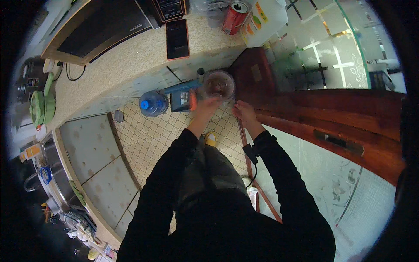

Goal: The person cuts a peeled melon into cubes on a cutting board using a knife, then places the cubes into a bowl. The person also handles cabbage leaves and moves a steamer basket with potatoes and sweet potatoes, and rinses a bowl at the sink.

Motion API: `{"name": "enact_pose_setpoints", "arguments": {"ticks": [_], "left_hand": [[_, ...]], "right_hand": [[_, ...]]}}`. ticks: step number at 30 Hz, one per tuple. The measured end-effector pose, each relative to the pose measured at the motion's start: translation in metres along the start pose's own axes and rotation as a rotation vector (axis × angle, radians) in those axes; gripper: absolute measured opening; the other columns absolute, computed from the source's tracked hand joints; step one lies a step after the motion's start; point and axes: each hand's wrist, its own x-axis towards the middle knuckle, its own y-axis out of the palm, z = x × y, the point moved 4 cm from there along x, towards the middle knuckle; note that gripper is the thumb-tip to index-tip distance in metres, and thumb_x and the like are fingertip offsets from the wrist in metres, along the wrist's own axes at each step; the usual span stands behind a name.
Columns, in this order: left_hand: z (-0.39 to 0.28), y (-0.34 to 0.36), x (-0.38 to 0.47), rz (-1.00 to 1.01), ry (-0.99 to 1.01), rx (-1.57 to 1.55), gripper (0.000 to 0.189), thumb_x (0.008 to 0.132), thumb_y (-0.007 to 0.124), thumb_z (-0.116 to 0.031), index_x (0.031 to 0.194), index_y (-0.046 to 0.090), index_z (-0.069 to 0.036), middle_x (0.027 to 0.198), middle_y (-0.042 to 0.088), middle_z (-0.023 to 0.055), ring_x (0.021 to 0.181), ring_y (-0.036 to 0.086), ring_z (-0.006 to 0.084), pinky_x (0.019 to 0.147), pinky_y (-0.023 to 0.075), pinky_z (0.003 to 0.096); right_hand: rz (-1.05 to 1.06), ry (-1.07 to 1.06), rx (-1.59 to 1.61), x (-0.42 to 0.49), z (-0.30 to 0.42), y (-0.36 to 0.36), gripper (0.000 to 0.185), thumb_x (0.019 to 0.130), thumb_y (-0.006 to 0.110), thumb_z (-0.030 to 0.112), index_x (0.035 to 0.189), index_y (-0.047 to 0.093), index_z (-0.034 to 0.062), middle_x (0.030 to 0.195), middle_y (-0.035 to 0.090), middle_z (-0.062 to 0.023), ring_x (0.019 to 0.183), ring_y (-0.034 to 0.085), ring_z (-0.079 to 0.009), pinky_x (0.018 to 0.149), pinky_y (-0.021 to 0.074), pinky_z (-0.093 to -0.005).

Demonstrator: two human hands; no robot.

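My left hand (209, 106) is at the near rim of a round, translucent plastic container (218, 85) with something reddish-brown inside; the fingers are blurred, so I cannot tell whether they grip it. My right hand (244, 111) is just right of the container, beside the dark red wooden frame, fingers curled; whether it holds anything does not show. Left of the container lie a blue object (183, 86) and a dark box with an orange part (180, 101). A large clear blue water bottle (154, 104) with a blue cap stands on the patterned floor.
A stone-look counter (131, 62) bears a phone (177, 39), a microwave oven (104, 29), a red can (235, 18) and a white plastic jug (265, 23). A wooden sliding door (327, 114) with frosted glass is at the right. A yellow shoe (210, 139) shows below my hands.
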Motion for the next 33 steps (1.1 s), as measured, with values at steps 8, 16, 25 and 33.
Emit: {"name": "enact_pose_setpoints", "arguments": {"ticks": [8,16,25,33], "left_hand": [[-0.105,0.04,-0.027,-0.066,0.208,0.554,0.057,0.08,0.067,-0.015,0.129,0.043,0.003,0.105,0.062,0.0197,0.1,0.061,0.0258,0.079,0.0493,0.0324],[-0.088,0.016,-0.069,0.159,0.157,0.635,0.099,0.077,0.071,-0.03,0.143,0.008,0.008,0.146,0.022,0.0287,0.134,0.031,0.0349,0.109,0.0272,0.0353],[-0.044,-0.06,-0.088,0.102,0.077,0.496,0.077,0.083,0.067,-0.028,0.142,0.028,0.001,0.143,0.034,0.0236,0.13,0.038,0.0315,0.104,0.0345,0.0375],[0.013,-0.11,-0.065,0.033,-0.174,0.312,0.061,0.081,0.068,-0.017,0.134,0.043,-0.001,0.13,0.049,0.0171,0.106,0.055,0.0191,0.088,0.045,0.0307]], "right_hand": [[-0.018,-0.264,-0.303,-0.052,0.037,-0.003,0.033,0.081,0.061,0.004,0.114,0.055,0.0008,0.087,0.059,-0.0049,0.07,0.058,-0.0148,0.054,0.0474,-0.0279],[-0.008,-0.138,-0.235,-0.056,0.005,-0.042,0.042,0.08,0.063,0.006,0.121,0.052,0.0081,0.092,0.059,-0.0037,0.077,0.061,-0.0165,0.065,0.0524,-0.0299],[-0.017,0.05,-0.247,0.0,-0.074,-0.06,0.03,0.079,0.065,0.011,0.109,0.06,0.0095,0.085,0.06,-0.0051,0.07,0.059,-0.0162,0.057,0.0479,-0.0314],[-0.046,0.025,-0.318,0.029,-0.097,-0.031,0.029,0.081,0.062,0.01,0.109,0.057,0.0068,0.079,0.061,-0.0036,0.069,0.059,-0.0138,0.058,0.0474,-0.0295]]}}
